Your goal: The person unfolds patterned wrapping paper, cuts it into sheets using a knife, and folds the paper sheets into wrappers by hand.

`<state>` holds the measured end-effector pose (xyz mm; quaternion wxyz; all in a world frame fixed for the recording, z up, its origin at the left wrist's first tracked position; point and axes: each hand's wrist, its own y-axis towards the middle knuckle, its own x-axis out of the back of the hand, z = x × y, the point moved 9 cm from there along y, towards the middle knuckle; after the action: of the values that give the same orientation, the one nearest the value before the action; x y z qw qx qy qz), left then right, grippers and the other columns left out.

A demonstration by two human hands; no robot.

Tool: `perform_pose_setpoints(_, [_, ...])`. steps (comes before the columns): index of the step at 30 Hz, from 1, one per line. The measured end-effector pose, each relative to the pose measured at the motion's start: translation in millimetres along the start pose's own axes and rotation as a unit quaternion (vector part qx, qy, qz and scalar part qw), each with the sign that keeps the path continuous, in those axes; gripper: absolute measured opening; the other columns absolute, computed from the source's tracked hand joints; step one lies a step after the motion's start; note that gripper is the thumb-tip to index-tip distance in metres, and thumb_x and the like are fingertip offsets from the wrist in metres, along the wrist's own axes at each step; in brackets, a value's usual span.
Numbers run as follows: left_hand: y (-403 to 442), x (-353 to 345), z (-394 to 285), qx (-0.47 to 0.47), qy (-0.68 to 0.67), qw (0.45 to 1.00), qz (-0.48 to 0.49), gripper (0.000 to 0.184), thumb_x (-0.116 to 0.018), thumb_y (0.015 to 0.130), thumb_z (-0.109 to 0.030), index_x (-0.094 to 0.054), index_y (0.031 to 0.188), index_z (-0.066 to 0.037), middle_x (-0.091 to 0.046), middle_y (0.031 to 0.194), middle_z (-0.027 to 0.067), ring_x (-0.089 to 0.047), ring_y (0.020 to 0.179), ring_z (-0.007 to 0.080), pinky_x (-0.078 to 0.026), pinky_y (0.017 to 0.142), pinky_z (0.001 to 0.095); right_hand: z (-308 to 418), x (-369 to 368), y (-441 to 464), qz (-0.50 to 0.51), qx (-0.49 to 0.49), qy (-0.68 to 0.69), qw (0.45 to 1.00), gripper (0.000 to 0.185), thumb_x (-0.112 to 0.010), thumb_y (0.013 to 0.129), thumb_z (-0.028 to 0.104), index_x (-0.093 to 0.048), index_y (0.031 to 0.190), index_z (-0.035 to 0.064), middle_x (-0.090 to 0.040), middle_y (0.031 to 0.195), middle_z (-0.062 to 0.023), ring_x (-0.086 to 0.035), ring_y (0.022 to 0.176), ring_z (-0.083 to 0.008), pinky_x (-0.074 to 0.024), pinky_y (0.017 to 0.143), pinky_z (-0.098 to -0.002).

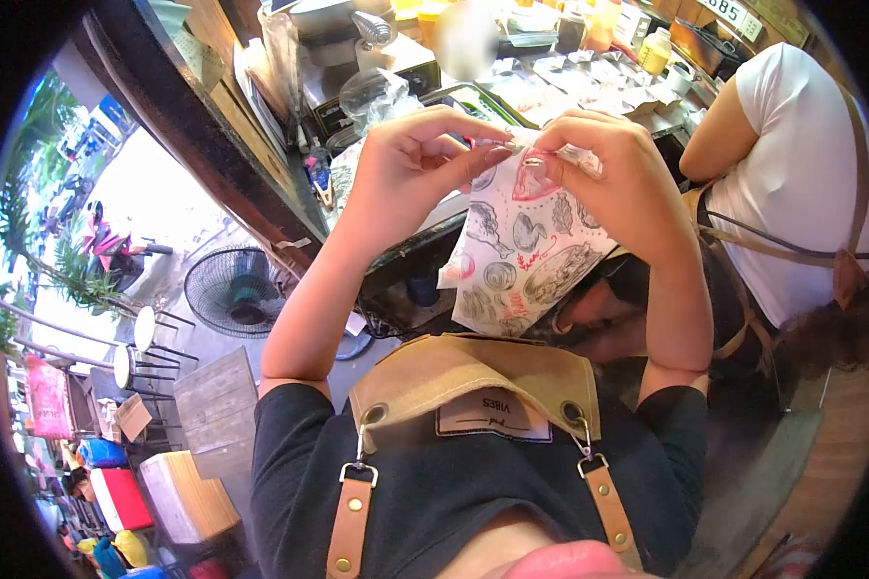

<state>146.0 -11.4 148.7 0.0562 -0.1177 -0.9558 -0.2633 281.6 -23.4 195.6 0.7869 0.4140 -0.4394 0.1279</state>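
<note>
A white paper bag [526,241], printed with grey food drawings and red lettering, hangs in front of my chest. My right hand [603,174] is closed on its upper edge, the thumb pressed over a red-printed patch. My left hand [425,164] pinches the top near the other corner, thumb and forefinger close together. The bag slants down toward the lower left. Its opening is hidden behind my fingers.
A counter behind my hands holds several metal trays [560,82], clear plastic bags [372,96] and a yellow bottle [655,50]. A person in a white shirt [806,183] is close at right. On the left are a black fan [234,289] and a wooden post [193,135].
</note>
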Motion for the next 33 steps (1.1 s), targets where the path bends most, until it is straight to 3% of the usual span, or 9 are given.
perform_pose_setpoints(1, [0.2,1.8,0.3,-0.001,0.002,1.0,-0.002,0.015,-0.062,0.085,-0.007,-0.064,0.097,0.001,-0.066,0.089,0.0038,-0.058,0.07,0.0068,-0.048,0.061,0.0196,-13.8,-9.1,2.1,0.041,-0.072,0.08,0.993,0.014,-0.064,0.076,0.016,-0.065,0.083,0.0033,-0.064,0.079,-0.0092,-0.062,0.077,-0.0249,-0.0452,0.074,-0.0364])
perform_pose_setpoints(2, [0.6,4.0,-1.0,-0.016,0.0,1.0,-0.003,0.015,-0.059,0.086,-0.005,-0.064,0.098,0.003,-0.066,0.092,0.0065,-0.059,0.077,0.0082,-0.048,0.066,0.0217,-13.3,-6.7,3.6,0.018,-0.042,0.11,0.993,0.015,-0.064,0.077,0.014,-0.064,0.082,0.0002,-0.062,0.067,-0.0133,-0.061,0.064,-0.0263,-0.0467,0.063,-0.0324])
perform_pose_setpoints(4, [-0.1,9.6,0.5,-0.007,0.008,1.0,-0.012,0.018,-0.054,0.089,-0.005,-0.063,0.1,0.006,-0.066,0.096,0.0099,-0.059,0.088,0.0108,-0.049,0.077,0.0265,-18.7,-4.5,4.3,0.023,-0.049,0.127,0.99,0.014,-0.064,0.077,0.013,-0.064,0.081,0.0002,-0.062,0.068,-0.0133,-0.061,0.064,-0.0244,-0.0466,0.064,-0.0314])
perform_pose_setpoints(8, [-1.7,8.7,-2.4,0.0,0.005,1.0,0.004,0.017,-0.055,0.085,0.001,-0.062,0.099,0.006,-0.066,0.096,0.0103,-0.06,0.088,0.0116,-0.048,0.081,0.0267,-20.4,-5.9,7.5,0.039,-0.066,0.152,0.985,0.014,-0.064,0.077,0.013,-0.065,0.08,-0.0003,-0.063,0.068,-0.0122,-0.06,0.064,-0.0189,-0.0465,0.065,-0.0288])
perform_pose_setpoints(16, [4.5,12.6,-27.6,-0.069,0.132,0.988,-0.036,0.017,-0.063,0.082,-0.002,-0.065,0.099,0.001,-0.067,0.094,0.0076,-0.062,0.084,0.01,-0.05,0.075,0.0242,-16.1,-6.5,9.8,0.041,-0.066,0.147,0.986,0.014,-0.063,0.077,0.012,-0.063,0.077,-0.0018,-0.063,0.068,-0.0107,-0.061,0.064,-0.0148,-0.0476,0.065,-0.028])
perform_pose_setpoints(18, [6.1,11.0,-24.4,0.024,0.126,0.991,-0.026,0.016,-0.063,0.083,-0.003,-0.066,0.098,0.0,-0.067,0.091,0.0065,-0.061,0.082,0.0082,-0.05,0.071,0.0221,-14.5,-6.4,11.4,0.05,-0.067,0.16,0.984,0.014,-0.063,0.076,0.012,-0.063,0.077,-0.0016,-0.063,0.067,-0.0104,-0.061,0.064,-0.0161,-0.0479,0.065,-0.0285])
perform_pose_setpoints(21, [8.3,10.1,-28.2,0.017,0.191,0.981,0.0,0.015,-0.063,0.083,-0.004,-0.067,0.097,0.0,-0.067,0.089,0.0058,-0.061,0.079,0.0073,-0.05,0.068,0.0206,-16.3,-7.4,11.7,0.052,-0.073,0.171,0.981,0.015,-0.064,0.075,0.014,-0.063,0.077,-0.0015,-0.063,0.066,-0.0109,-0.061,0.063,-0.0173,-0.0477,0.065,-0.0291])
perform_pose_setpoints(28, [11.8,11.7,-28.5,-0.004,0.207,0.978,0.028,0.014,-0.063,0.083,-0.004,-0.066,0.096,0.001,-0.066,0.084,0.0043,-0.061,0.077,0.008,-0.051,0.068,0.0211,-17.3,-7.3,13.3,0.063,-0.06,0.146,0.985,0.018,-0.064,0.074,0.016,-0.063,0.076,-0.0017,-0.061,0.066,-0.014,-0.061,0.062,-0.0216,-0.0468,0.066,-0.031])
perform_pose_setpoints(33, [7.6,7.9,-14.8,0.105,0.123,0.983,0.085,0.018,-0.063,0.081,0.001,-0.063,0.1,0.003,-0.066,0.086,0.0064,-0.063,0.08,0.0098,-0.052,0.073,0.0225,-11.6,-7.5,15.1,0.076,-0.031,0.127,0.989,0.018,-0.063,0.074,0.017,-0.062,0.076,-0.0011,-0.061,0.068,-0.0141,-0.062,0.065,-0.0235,-0.0461,0.067,-0.0327])
